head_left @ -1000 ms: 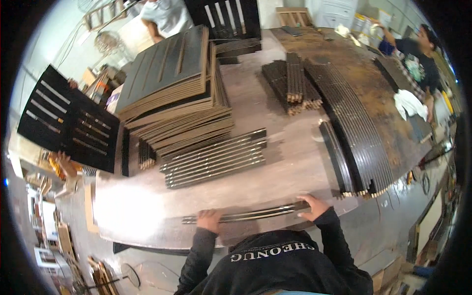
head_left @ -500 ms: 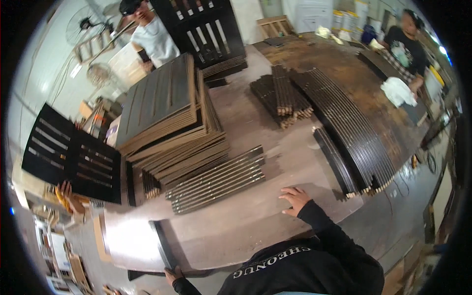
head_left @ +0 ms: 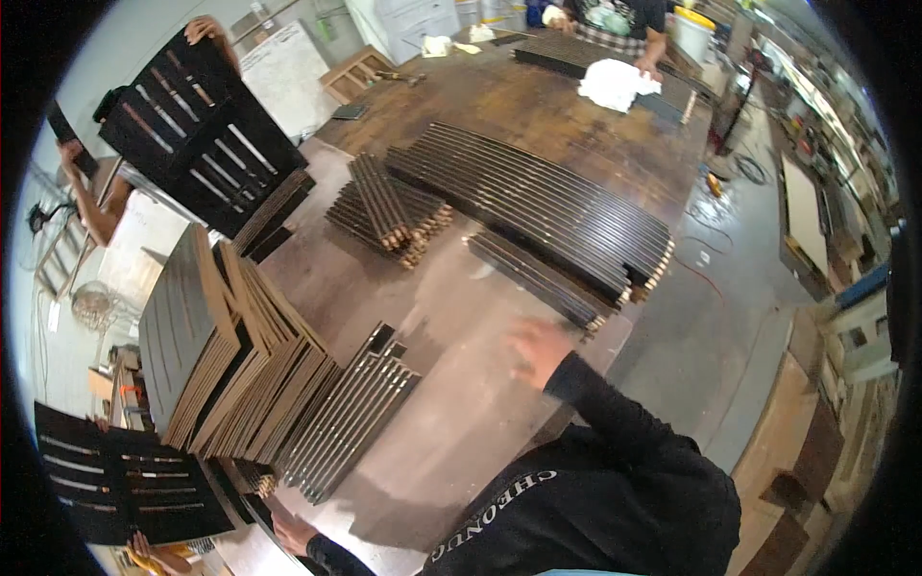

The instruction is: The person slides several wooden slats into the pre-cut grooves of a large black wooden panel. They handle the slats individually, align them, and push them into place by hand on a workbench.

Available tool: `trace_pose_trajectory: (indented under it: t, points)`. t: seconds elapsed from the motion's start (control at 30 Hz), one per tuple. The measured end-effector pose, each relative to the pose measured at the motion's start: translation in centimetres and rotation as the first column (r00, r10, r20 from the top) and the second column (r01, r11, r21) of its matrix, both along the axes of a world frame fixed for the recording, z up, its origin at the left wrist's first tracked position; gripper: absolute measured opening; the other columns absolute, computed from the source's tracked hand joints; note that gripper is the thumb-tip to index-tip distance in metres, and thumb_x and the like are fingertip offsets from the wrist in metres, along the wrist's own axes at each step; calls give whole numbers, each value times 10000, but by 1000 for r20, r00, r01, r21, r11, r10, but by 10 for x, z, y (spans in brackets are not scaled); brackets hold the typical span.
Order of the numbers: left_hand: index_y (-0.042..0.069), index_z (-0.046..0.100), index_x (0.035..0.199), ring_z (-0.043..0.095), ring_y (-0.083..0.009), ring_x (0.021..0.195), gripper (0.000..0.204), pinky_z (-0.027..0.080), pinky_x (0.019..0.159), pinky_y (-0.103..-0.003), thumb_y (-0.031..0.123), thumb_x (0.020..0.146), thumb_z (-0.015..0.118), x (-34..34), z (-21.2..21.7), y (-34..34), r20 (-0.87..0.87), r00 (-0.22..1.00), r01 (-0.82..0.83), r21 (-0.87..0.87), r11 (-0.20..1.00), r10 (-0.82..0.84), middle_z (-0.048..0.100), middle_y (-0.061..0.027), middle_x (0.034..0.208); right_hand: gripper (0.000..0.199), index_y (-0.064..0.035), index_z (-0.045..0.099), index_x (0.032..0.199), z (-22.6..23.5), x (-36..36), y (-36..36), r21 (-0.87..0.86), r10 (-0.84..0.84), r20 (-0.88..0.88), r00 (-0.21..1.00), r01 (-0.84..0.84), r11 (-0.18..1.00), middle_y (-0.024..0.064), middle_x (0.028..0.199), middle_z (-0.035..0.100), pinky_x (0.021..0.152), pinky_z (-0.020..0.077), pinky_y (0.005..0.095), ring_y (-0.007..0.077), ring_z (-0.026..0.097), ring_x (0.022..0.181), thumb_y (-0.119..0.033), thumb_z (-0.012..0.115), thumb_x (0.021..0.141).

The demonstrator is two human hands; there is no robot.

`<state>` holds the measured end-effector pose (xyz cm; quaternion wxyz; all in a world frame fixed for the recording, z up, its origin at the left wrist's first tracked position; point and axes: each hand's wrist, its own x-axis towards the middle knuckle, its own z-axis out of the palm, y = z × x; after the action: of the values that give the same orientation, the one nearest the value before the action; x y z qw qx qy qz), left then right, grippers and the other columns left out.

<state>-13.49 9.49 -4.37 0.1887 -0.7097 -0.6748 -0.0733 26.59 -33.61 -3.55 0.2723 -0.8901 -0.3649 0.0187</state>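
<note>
My left hand (head_left: 291, 531) is at the lower left, at the table's near edge, its fingers closed on a long, narrow black strip (head_left: 261, 516). Part of that strip is hidden by the hand and the frame's lower rim. Over the pinkish tabletop (head_left: 451, 403) hovers my right hand (head_left: 533, 350), smeared by motion, with no held thing visible. Nearest to it lies a short row of dark strips (head_left: 533, 278) with pale ends. Between my hands rests a bundle of glossy dark strips (head_left: 351, 422).
Left stands a tall, uneven stack of dark-faced boards (head_left: 240, 355). A wide row of dark strips (head_left: 538, 202) and a smaller pile (head_left: 389, 211) lie farther back. Hands hold slotted black panels (head_left: 202, 125) (head_left: 125, 480) at left. Across the table a person (head_left: 615, 29) handles white cloth (head_left: 617, 84).
The view has swung right, so the stacks sit farther left. My left hand has come up beside the board stack with the black strip. My right hand is now moving near the short row.
</note>
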Motion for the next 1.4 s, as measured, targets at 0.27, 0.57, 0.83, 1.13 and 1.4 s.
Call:
trace_pose_trajectory:
  t: [0.27,0.57,0.83,1.13,1.4]
  points:
    - [140,522,1176,458,-305,1100,565,295,952,-507,420,696,622,168,-21,-127,236,347,934,1,358,-907,499,-110,1202,712,-3,377,1269,-47,58,-65,-54,-397,34,917,399,916,194,1250,450,976,347,351,315,428,1164,-151,701,652]
    - [148,516,1198,226,-383,1279,486,167,998,-603,239,730,611,195,-26,-190,442,472,873,-112,475,-763,256,-145,1395,620,-78,385,1277,-44,48,-56,-149,-214,-87,973,200,969,181,1208,488,863,420,392,346,493,1066,-70,636,710]
    - [129,560,1126,201,-402,1280,442,112,1010,-603,199,691,593,202,-33,-187,452,424,892,-55,450,-785,273,-167,1381,625,-118,392,1282,-37,46,60,14,-59,-35,998,60,998,182,1087,562,799,450,407,354,550,961,-65,617,701]
    - [156,592,1069,224,-419,1273,423,176,999,-592,246,656,622,197,-43,-185,353,408,895,28,446,-842,281,-181,1382,517,-138,390,1277,-39,62,182,-79,43,-104,994,-51,996,184,1081,555,745,459,422,358,555,916,-137,528,779]
    - [184,584,1090,209,-401,1289,434,172,1015,-570,202,657,613,201,-37,-187,368,436,890,-42,454,-821,252,-161,1404,658,-112,396,1258,-28,85,203,-135,53,-133,990,-71,988,153,996,596,699,482,424,323,594,854,-127,660,655]
